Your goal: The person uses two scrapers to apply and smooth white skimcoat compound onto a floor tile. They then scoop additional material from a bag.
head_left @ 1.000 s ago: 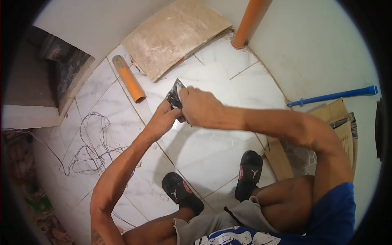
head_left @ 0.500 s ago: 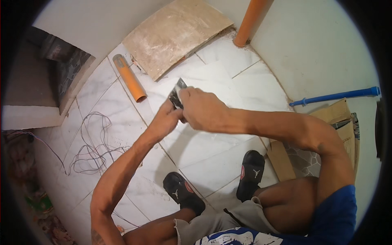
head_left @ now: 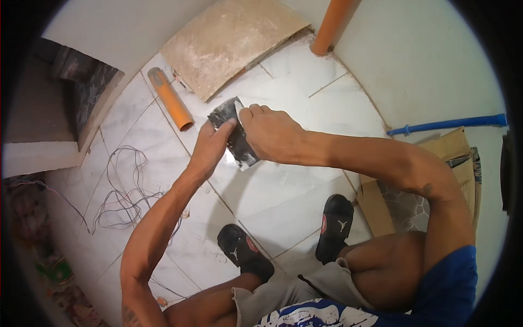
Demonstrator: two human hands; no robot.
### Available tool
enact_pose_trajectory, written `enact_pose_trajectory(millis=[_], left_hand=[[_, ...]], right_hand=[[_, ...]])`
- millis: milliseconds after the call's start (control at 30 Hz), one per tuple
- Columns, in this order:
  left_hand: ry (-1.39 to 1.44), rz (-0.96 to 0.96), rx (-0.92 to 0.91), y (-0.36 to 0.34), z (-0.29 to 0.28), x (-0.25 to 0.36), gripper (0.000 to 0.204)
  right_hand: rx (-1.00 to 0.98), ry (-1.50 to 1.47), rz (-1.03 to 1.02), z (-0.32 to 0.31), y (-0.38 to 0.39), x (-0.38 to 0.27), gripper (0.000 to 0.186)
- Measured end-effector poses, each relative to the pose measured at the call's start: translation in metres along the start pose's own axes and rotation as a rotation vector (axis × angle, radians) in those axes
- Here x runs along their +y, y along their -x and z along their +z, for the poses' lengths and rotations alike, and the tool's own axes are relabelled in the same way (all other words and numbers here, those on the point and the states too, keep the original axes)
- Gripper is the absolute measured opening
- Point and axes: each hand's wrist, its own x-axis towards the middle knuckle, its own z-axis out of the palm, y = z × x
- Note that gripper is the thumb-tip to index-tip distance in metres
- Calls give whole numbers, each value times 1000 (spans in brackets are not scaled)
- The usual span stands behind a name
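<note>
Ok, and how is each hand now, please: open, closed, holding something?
Left hand: closed, holding a dark plate smeared with white.
Right hand: closed at the plate's right edge; what it grips cannot be told.

White tiled floor (head_left: pixel 278 204) beneath tangled wires (head_left: pixel 128 209), short orange pipe (head_left: pixel 171 102).

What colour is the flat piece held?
The flat, rectangular piece is black with whitish smears: head view.

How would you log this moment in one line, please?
left grip: holds dark flat piece, thumb on face | right grip: holds small pale item against piece | nearby: orange pipe lying on tiled floor
</note>
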Motion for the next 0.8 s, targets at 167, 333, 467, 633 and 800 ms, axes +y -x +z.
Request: enact_pose_trajectory(millis=[167, 333, 467, 633, 800], left_hand=[[125, -45, 35, -5, -2, -4, 24], [197, -178, 6, -7, -5, 16, 24], [245, -211, -43, -11, -15, 15, 23], [154, -227, -56, -5, -13, 11, 35], [222, -138, -105, -12, -11, 17, 42]], right_hand=[[51, 12, -72, 6, 5, 4, 26], [0, 159, -151, 6, 7, 11, 27], [45, 178, -205, 6, 12, 0, 27], [35, 121, -129, 8, 5, 7, 27], [-30, 97, -225, -3, 21, -20, 27]])
